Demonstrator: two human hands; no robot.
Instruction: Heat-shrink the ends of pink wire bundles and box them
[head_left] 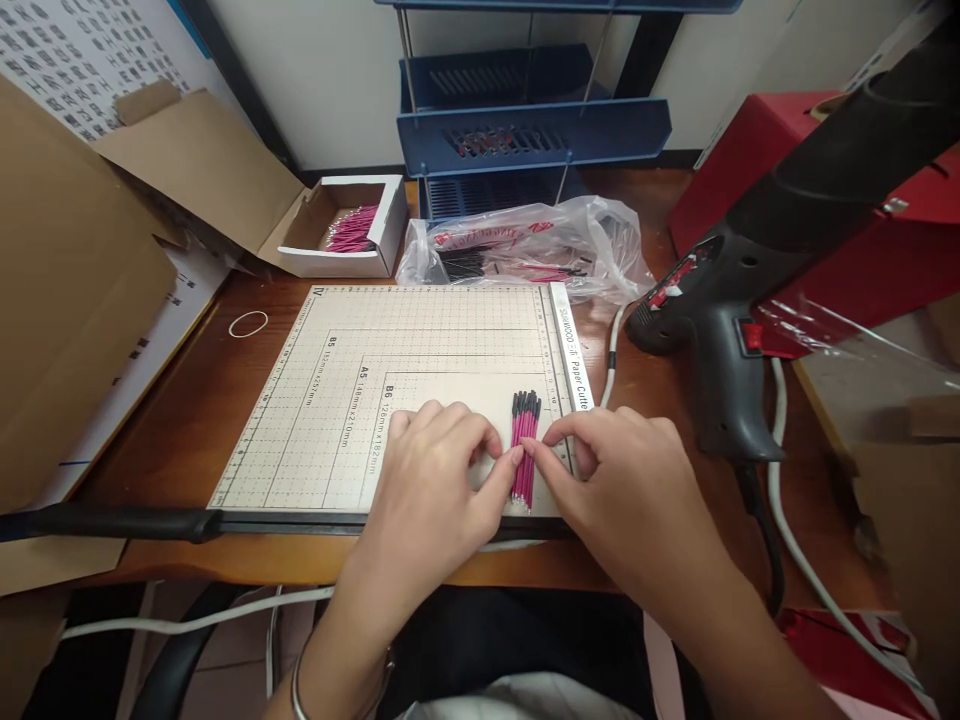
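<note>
A small bundle of pink wires with black sleeves at the far end and silvery tips at the near end lies on the paper cutter's cream gridded board, near its right side. My left hand is at the bundle's left side, fingers curled, with the thumb tip pressed against the wires. From the right, my right hand meets the same bundle with its thumb tip, its index finger bent close by. Both hands pinch the wires at mid-length. Their palms face down, so the undersides of the fingers are partly hidden.
Behind the board are a white box of pink wires and a clear plastic bag with more wires. A heat gun stands on the right. The cutter's black handle reaches left along the front edge. A rubber band lies leftward.
</note>
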